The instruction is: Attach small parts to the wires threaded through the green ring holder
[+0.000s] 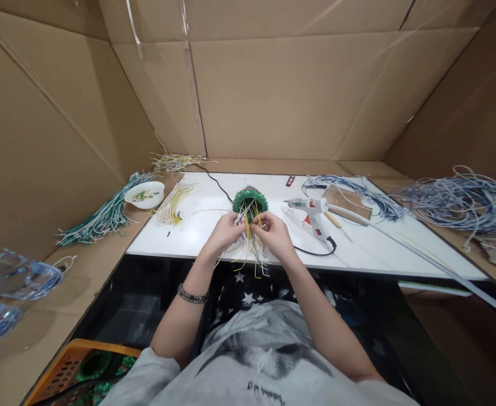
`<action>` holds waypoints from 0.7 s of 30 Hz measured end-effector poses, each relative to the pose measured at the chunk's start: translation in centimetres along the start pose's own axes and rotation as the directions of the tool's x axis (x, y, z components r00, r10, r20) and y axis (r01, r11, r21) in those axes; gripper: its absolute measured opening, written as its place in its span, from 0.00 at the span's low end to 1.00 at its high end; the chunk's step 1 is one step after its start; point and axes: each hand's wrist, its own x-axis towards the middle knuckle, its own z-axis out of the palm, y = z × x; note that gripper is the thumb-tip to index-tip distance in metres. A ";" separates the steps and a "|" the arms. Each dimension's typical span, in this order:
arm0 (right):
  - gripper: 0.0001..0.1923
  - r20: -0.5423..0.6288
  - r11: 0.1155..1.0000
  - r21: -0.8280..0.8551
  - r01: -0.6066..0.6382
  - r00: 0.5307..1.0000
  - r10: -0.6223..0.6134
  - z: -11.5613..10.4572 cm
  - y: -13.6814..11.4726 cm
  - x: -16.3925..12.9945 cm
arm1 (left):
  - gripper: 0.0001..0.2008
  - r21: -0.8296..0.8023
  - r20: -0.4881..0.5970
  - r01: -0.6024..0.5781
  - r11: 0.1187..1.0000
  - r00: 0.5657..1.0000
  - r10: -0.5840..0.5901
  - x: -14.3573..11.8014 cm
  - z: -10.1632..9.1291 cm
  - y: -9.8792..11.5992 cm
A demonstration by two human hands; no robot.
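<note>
The left hand (230, 230) and right hand (272, 230) pinch strands (253, 248) spilling from the green piece (248, 195) just beyond on the table (176, 239), so uneven tugging could tangle them, and a rightward slip could knock the glue gun (315, 211).

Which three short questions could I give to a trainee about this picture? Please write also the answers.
1. What do the left hand and right hand both touch?
A) the orange basket
B) the yellow and white strands
C) the blue bundle
2. True or false: the glue gun lies on the white tabletop.
3. Fill in: the beaded bracelet is on the ____ wrist.

Key: 1. B; 2. True; 3. left.
</note>
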 end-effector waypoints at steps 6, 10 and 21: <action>0.17 -0.019 0.999 0.029 -0.035 0.999 0.035 -0.1 -0.1 -0.1 | 0.10 -0.009 -0.008 0.000 1.000 1.000 0.000 0.1 0.0 -0.2; 0.15 -0.049 0.998 0.053 -0.038 0.998 0.041 0.0 0.0 -0.1 | 0.14 -0.026 0.006 -0.017 1.000 1.000 0.017 0.2 0.1 -0.2; 0.14 -0.028 0.996 0.088 -0.033 0.999 0.035 0.1 0.0 -0.1 | 0.21 -0.015 0.031 -0.034 0.999 0.999 0.034 -0.1 0.1 0.3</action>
